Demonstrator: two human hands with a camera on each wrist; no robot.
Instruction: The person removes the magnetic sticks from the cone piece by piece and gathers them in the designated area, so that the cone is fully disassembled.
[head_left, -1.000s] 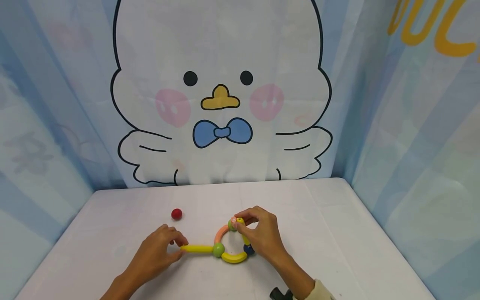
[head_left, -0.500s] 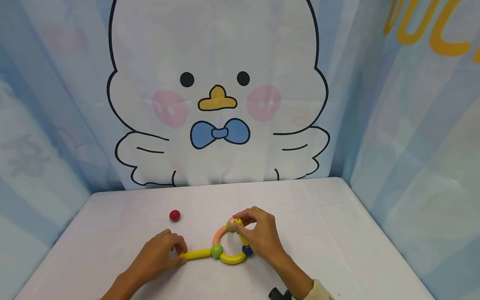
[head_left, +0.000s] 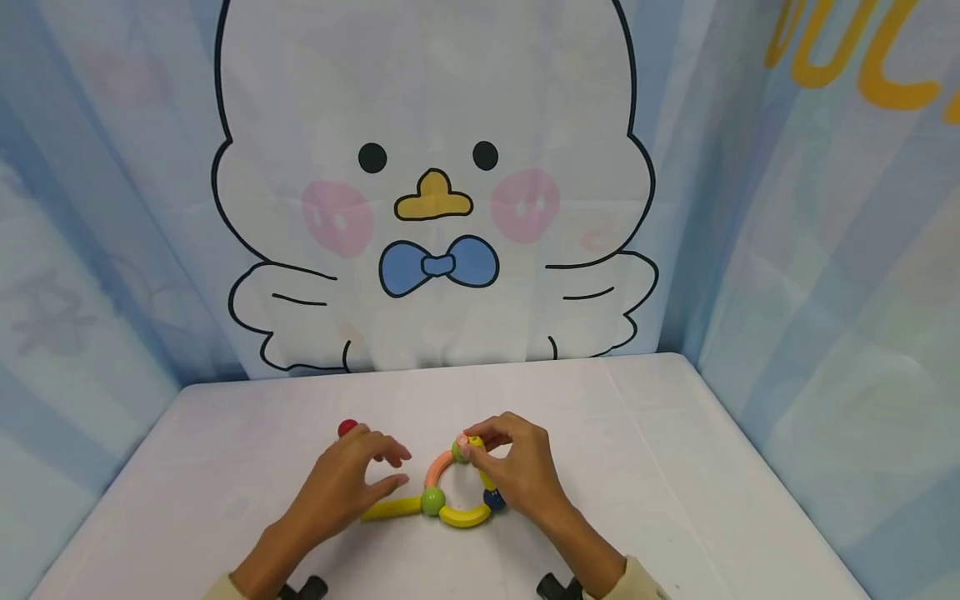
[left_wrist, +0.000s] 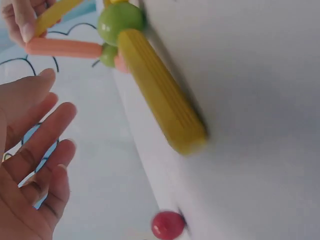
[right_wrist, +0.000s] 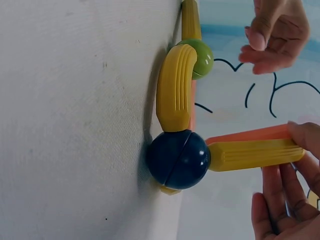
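Observation:
A ring of toy building sticks and balls lies on the white table. It joins a curved orange stick, a curved yellow stick, two green balls and a dark blue ball. Two straight sticks, one yellow and one orange, rise from the ring and lean together. My right hand pinches their upper ends. Another yellow stick points left from the near green ball. My left hand hovers above that stick, fingers apart and holding nothing.
A red ball sits farther back on the table, partly behind my left hand in the head view. Black devices are on both wrists. A curtain with a cartoon duck hangs behind the table.
My left hand has let go of the left-pointing yellow stick and moved up and to the right. That stick's free end first swung slightly nearer. My right hand keeps its pinch.

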